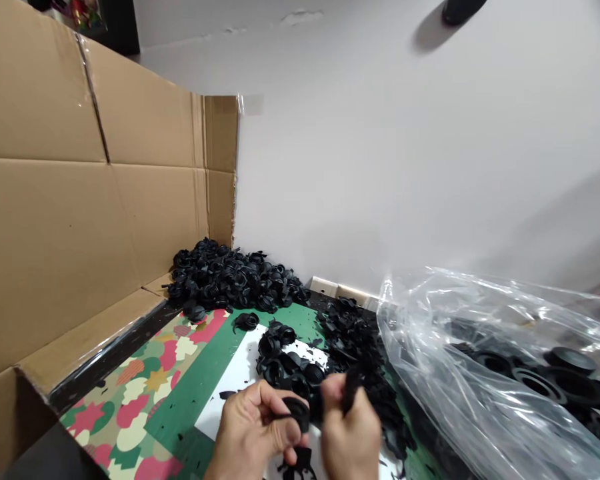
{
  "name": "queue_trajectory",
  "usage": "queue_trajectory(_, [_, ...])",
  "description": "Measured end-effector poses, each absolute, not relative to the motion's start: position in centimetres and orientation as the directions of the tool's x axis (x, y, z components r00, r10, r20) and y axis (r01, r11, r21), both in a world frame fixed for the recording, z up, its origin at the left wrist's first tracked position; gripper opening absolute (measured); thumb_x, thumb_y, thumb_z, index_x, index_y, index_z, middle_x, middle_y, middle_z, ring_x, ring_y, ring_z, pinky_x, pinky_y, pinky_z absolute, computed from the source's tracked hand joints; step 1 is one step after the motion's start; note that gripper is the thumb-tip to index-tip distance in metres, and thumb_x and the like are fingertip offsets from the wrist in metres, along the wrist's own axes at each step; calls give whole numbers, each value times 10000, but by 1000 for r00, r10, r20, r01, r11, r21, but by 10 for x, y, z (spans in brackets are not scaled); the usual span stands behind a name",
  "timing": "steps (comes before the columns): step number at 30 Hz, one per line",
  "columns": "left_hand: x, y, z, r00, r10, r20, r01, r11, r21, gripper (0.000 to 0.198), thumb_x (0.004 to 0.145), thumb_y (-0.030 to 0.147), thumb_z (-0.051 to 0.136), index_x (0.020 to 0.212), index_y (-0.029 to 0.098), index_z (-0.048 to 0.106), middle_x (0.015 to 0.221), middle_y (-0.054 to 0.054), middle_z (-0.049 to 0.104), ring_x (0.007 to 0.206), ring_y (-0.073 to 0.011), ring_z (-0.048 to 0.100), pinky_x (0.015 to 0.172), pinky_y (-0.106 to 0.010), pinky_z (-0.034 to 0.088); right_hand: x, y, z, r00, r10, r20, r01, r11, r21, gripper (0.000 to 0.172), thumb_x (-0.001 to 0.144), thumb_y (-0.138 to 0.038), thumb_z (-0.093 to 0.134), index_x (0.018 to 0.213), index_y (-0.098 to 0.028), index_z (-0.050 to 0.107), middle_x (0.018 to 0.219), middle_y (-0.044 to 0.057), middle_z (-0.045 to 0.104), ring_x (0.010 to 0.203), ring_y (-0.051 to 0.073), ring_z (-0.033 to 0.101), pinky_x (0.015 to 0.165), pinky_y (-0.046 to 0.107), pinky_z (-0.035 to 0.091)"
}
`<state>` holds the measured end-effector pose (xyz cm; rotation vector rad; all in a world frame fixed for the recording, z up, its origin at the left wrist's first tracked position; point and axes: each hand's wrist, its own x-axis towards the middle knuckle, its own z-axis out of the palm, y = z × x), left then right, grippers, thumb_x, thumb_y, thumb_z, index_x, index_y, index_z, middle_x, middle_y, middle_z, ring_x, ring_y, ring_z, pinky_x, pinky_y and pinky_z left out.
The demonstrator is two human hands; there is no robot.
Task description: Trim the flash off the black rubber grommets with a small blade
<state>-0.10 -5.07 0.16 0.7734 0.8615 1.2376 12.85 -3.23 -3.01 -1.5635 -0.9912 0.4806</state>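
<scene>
Far left, a cardboard sheet stands upright. Left hand: fingers clamped on a black ring, rubber by the look. Right hand: fingers together on a black strip. Beyond, a scrap heap; far right, a clear plastic bag holding more rings.

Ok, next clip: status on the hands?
Left hand gripping black ring. Right hand pinching black strip. Loose black pieces just ahead; clear plastic bag at right.

one left hand, one right hand, three heaps of black rubber pieces, one clear plastic bag.
</scene>
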Motion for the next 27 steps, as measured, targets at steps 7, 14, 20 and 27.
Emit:
queue_trajectory(7, [-14, -48, 5, 138, 967, -216, -505, 256, 824, 423, 534, 322, 909, 720, 134, 578, 858, -109, 739, 588, -136, 652, 455, -185, 444, 186, -28, -14, 663, 743, 92, 345, -194, -918, 276, 796, -488, 486, 673, -249, 545, 550, -4, 511, 565, 222, 497, 553, 323, 386])
queue_trajectory(14, [-19, -42, -2, 160, 964, -211, -479, 263, 838, 482, 565, 295, 895, 857, 162, 535, 949, -116, 727, 643, -149, 656, 502, -210, 454, 193, -34, -9, 698, 716, 16, 238, -210, -948, 267, 787, -503, 517, 706, -249, 538, 628, 20, 552, 643, 245, 530, 569, 331, 376])
queue_trajectory(20, [-20, -39, 0, 157, 969, -188, -426, 239, 873, 396, 548, 152, 850, 846, 157, 589, 943, -89, 719, 651, -148, 640, 505, -214, 457, 191, -33, -3, 704, 710, 16, 244, -221, -944, 260, 729, -427, 553, 897, -251, 644, 775, 48, 627, 740, 278, 570, 626, 361, 404])
queue_trajectory(27, [-20, -31, -4, 102, 985, -140, -378, 169, 910, 432, 482, 22, 763, 882, 169, 691, 804, -21, 694, 657, -126, 549, 472, -171, 425, 182, -32, -12, 642, 767, 2, 155, -127, -980, 530, 708, -652, 583, 893, -175, 721, 896, 108, 712, 835, 298, 613, 609, 337, 425])
